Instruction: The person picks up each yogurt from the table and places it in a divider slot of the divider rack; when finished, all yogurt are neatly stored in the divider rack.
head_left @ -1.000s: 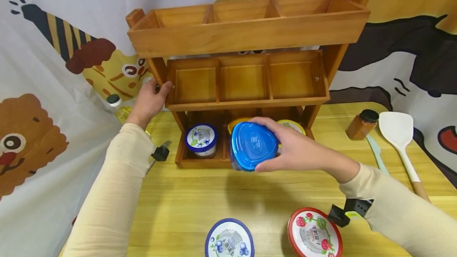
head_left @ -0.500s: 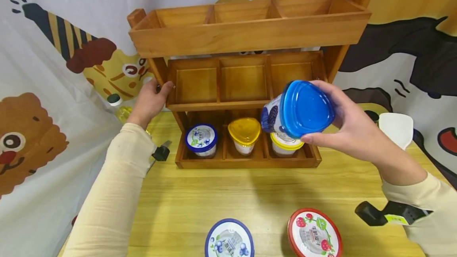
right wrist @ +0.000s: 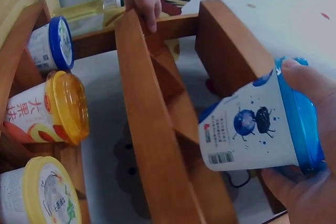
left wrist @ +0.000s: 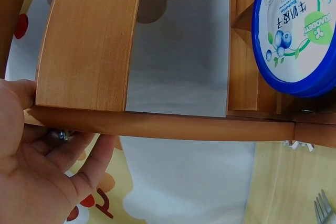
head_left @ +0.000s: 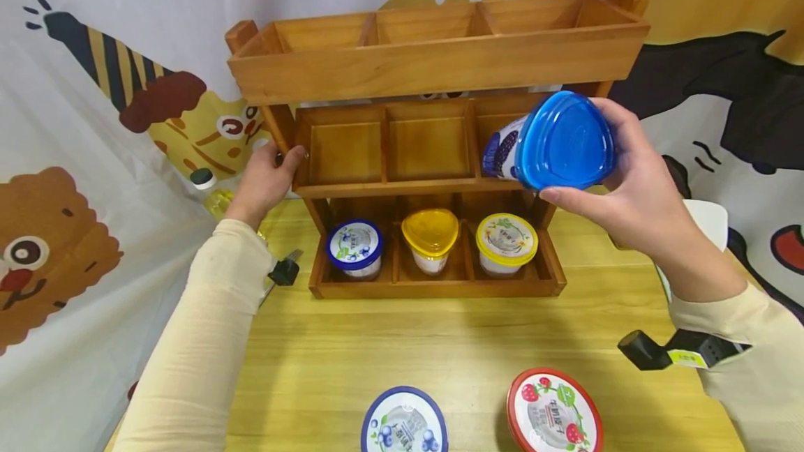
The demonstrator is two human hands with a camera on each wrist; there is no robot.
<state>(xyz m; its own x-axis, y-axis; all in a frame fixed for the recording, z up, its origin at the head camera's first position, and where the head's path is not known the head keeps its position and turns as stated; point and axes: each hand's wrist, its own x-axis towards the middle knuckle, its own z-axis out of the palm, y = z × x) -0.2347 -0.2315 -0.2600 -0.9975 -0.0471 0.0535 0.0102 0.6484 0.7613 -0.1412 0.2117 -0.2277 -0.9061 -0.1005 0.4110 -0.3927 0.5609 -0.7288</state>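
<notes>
My right hand [head_left: 647, 201] grips a white plastic cup [right wrist: 247, 124] by its blue lid [head_left: 568, 141], thumb on one side and fingers on the other. The cup is tilted, its base pointing left into the right compartment of the middle tier. A three-tier wooden rack [head_left: 440, 61] stands at the back. My left hand [head_left: 266, 176] holds the rack's left side post at middle-tier height; in the left wrist view its fingers reach behind the wood. On the bottom tier stand a blue-lidded cup [head_left: 354, 246], a yellow triangular-lidded cup [head_left: 430, 232] and a round yellow-lidded cup [head_left: 506, 239].
A blueberry-printed tub [head_left: 404, 424] and a red-rimmed strawberry tub [head_left: 554, 413] stand at the table's front. An oil bottle [head_left: 213, 194] and a fork [left wrist: 325, 208] are left of the rack. A white spatula [head_left: 708, 222] lies right, partly behind my right arm. A printed cloth hangs behind.
My right hand has carried the blue-lidded cup from in front of the bottom tier, right and up to the middle tier's right compartment. My left hand stays on the post.
</notes>
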